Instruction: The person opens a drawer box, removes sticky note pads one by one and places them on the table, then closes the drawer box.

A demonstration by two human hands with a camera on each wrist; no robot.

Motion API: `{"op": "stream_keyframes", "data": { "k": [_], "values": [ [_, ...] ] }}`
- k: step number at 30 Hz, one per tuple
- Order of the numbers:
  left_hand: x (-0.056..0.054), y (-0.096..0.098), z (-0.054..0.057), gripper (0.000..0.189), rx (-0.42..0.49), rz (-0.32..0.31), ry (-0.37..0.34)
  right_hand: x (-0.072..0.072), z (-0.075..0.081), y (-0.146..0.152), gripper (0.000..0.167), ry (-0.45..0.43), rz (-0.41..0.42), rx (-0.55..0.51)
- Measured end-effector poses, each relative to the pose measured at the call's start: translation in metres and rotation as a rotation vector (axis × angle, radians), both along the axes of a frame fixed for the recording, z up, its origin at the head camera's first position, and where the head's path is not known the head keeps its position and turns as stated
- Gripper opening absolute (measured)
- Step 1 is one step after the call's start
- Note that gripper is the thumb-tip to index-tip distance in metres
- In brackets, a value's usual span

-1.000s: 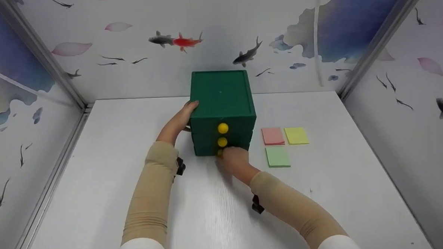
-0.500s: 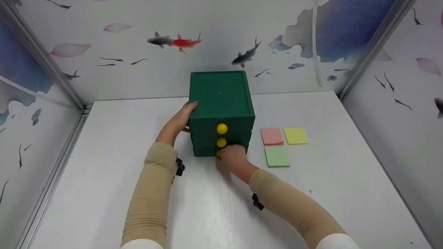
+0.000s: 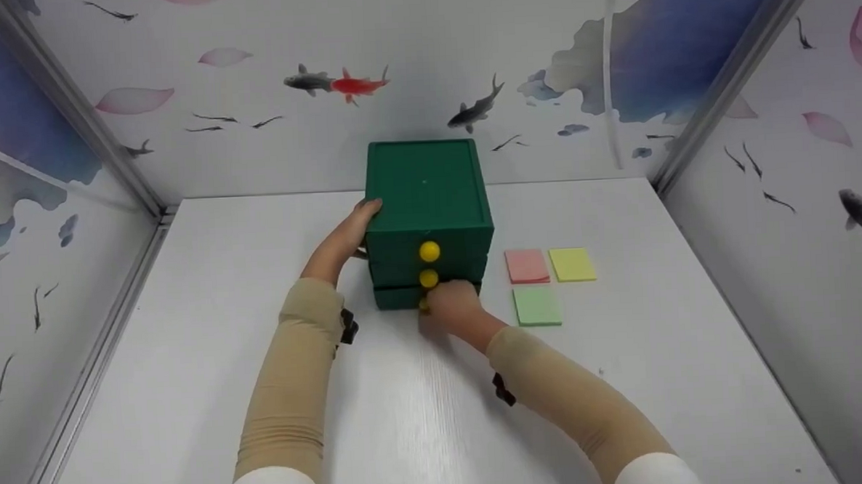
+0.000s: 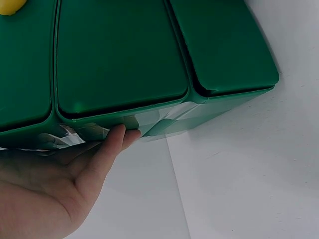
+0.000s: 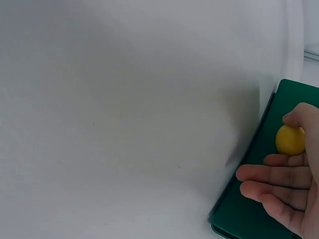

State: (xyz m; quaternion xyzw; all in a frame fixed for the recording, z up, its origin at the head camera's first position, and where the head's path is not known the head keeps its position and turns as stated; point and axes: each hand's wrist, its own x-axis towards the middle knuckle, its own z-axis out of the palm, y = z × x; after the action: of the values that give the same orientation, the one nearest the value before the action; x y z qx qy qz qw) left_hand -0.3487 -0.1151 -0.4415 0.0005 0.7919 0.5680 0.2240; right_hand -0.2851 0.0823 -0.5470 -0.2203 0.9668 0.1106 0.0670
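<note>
A green drawer cabinet (image 3: 428, 184) with a round yellow knob on each drawer stands near the back of the table. My left hand (image 3: 341, 238) lies against its left side, thumb at the top edge. In the left wrist view its fingers (image 4: 102, 159) stretch straight along the side wall. Down at the front, my right hand (image 3: 459, 306) is at the bottom drawer (image 3: 398, 299), which sits slightly out with a dark gap above. The right wrist view shows thumb and index finger pinching the yellow knob (image 5: 289, 140), the other fingers extended by the drawer front.
Right of the cabinet lie three sticky note pads: pink (image 3: 527, 266), yellow (image 3: 572, 265) and green (image 3: 538, 306). White walls (image 3: 252, 155) printed with fish and petals enclose the white table (image 3: 403, 432) at the back and both sides.
The bottom drawer has slid slightly forward with my right hand on its knob, and a gap now shows above it. My left hand keeps its place on the cabinet's side.
</note>
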Motion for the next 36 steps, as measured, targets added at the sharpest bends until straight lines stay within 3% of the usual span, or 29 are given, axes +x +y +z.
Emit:
{"op": "stream_keyframes", "data": {
  "k": [11,21,36],
  "values": [
    [0.001,-0.001,-0.001,0.081,0.001,-0.004,-0.008,0.018,-0.003,-0.001,0.044,0.002,-0.005,0.032],
    [0.001,-0.002,0.000,0.083,-0.019,-0.015,0.005,0.031,-0.004,0.001,0.048,-0.028,-0.021,-0.056],
    [-0.001,0.000,0.000,0.081,0.013,-0.004,-0.002,0.048,-0.008,0.003,0.045,-0.049,-0.017,-0.062]
  ]
}}
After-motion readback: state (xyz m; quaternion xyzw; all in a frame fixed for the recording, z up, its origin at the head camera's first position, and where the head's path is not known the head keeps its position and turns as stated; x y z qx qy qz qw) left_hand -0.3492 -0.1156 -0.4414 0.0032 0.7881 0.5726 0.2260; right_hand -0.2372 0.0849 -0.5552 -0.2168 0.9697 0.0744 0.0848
